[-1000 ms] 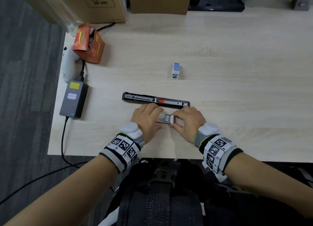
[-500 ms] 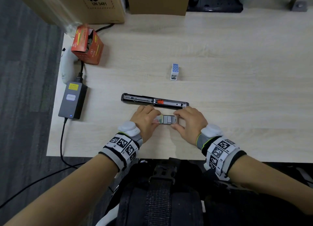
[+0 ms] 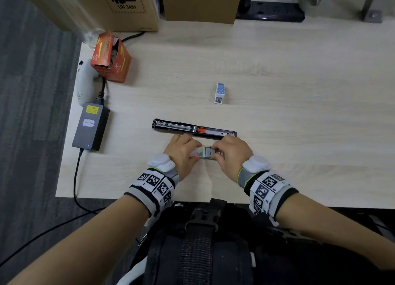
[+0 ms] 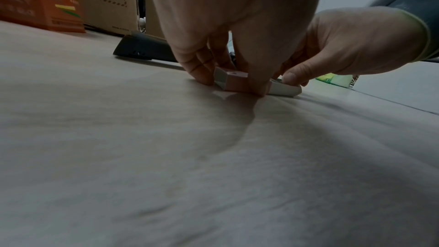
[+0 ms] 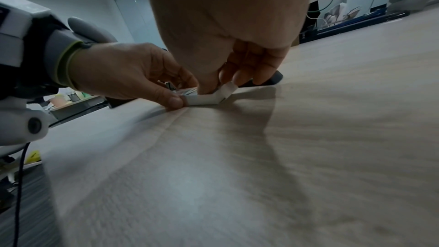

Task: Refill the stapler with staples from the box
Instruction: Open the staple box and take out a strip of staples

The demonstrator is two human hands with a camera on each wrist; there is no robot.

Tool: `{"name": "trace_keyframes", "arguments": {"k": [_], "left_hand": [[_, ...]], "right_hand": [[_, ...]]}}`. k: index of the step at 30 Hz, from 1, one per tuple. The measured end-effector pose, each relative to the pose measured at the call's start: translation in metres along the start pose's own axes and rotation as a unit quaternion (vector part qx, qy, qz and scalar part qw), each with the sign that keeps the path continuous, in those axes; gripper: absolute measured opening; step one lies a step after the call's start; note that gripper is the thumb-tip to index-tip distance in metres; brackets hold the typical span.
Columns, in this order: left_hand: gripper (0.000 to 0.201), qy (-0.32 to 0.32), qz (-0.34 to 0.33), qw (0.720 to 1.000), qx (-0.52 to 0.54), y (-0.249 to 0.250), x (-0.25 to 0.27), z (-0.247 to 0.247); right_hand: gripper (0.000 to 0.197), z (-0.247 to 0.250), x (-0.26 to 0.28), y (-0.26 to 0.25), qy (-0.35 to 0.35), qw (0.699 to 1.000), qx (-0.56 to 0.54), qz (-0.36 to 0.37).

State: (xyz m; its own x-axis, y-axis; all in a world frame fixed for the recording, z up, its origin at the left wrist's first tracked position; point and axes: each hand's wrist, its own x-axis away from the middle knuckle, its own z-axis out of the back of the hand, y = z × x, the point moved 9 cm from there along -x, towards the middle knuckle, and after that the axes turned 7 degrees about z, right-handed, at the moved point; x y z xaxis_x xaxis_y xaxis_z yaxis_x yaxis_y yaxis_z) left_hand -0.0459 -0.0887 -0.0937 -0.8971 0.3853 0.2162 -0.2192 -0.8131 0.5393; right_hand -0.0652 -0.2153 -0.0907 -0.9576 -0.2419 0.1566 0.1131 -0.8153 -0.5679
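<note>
Staples are not in the stapler [image 3: 195, 129] yet: it lies open on the worktop [image 3: 277, 71], and just in front of it the left hand [image 3: 181, 151] and right hand [image 3: 232, 154] both pinch the little staple box [image 3: 204, 153], pulling its tray out.

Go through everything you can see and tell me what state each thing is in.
Staple box: on the table, drawer slid partly out.
Left hand: pinching the box's sleeve.
Right hand: pinching the drawer end.
Stapler: opened flat, staple channel exposed.
Orange carton: top open.
Power adapter: indicator lit.
</note>
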Motion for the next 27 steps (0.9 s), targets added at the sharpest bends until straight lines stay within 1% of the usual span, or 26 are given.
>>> {"name": "trace_keyframes", "arguments": {"k": [3,6,8,9,11,13,14,15,16,18,19,20,21,22,23,25,27], "left_hand": [[0.032,-0.010,0.002,1.000,0.001,-0.001,0.000,-0.002],[0.034,-0.021,0.003,1.000,-0.002,0.000,0.000,-0.002],[0.038,-0.029,-0.002,0.999,-0.014,0.002,-0.001,-0.001],[0.044,-0.036,-0.005,0.999,-0.023,0.002,-0.002,-0.001],[0.053,-0.037,-0.017,0.999,-0.029,0.005,-0.003,0.005],[0.049,-0.004,-0.017,1.000,0.019,0.013,-0.006,0.019],[0.044,0.002,0.002,0.998,0.064,0.016,-0.009,0.026],[0.038,-0.016,0.036,0.992,0.119,0.018,-0.014,0.028],[0.033,-0.052,0.078,0.978,0.184,0.019,-0.019,0.026],[0.019,-0.117,0.143,0.929,0.321,0.023,-0.025,0.016],[0.011,-0.137,0.162,0.902,0.377,0.026,-0.027,0.012],[0.007,-0.148,0.176,0.879,0.417,0.027,-0.027,0.010],[0.012,-0.152,0.187,0.863,0.443,0.027,-0.027,0.008],[0.017,-0.155,0.200,0.854,0.454,0.026,-0.025,0.007],[0.020,-0.157,0.214,0.853,0.450,0.025,-0.024,0.005],[0.023,-0.162,0.225,0.864,0.421,0.022,-0.023,0.004],[0.021,-0.169,0.223,0.871,0.404,0.021,-0.024,0.003]], "right_hand": [[0.013,-0.002,-0.001,0.002,0.000,1.000,0.001,-0.004],[0.006,-0.003,-0.001,0.000,-0.012,1.000,-0.019,0.000],[0.004,0.002,0.000,0.003,-0.008,0.999,-0.050,-0.017],[0.006,0.006,-0.001,0.007,-0.002,0.997,-0.071,-0.036],[0.011,0.019,0.000,0.018,0.023,0.989,-0.121,-0.086],[0.016,0.035,-0.002,0.027,0.066,0.976,-0.167,-0.122],[0.018,0.042,-0.004,0.028,0.084,0.969,-0.194,-0.126],[0.019,0.046,-0.006,0.025,0.094,0.963,-0.222,-0.121],[0.021,0.049,-0.009,0.021,0.095,0.957,-0.249,-0.110],[0.024,0.051,-0.014,0.014,0.088,0.946,-0.299,-0.093],[0.026,0.051,-0.015,0.012,0.086,0.940,-0.318,-0.091],[0.027,0.051,-0.016,0.011,0.087,0.936,-0.329,-0.090],[0.026,0.051,-0.016,0.011,0.090,0.935,-0.331,-0.090],[0.023,0.051,-0.015,0.012,0.093,0.937,-0.324,-0.092],[0.019,0.051,-0.014,0.012,0.095,0.941,-0.311,-0.093],[0.018,0.053,-0.013,0.009,0.091,0.955,-0.273,-0.076],[0.018,0.054,-0.014,0.000,0.072,0.978,-0.193,-0.032]]}}
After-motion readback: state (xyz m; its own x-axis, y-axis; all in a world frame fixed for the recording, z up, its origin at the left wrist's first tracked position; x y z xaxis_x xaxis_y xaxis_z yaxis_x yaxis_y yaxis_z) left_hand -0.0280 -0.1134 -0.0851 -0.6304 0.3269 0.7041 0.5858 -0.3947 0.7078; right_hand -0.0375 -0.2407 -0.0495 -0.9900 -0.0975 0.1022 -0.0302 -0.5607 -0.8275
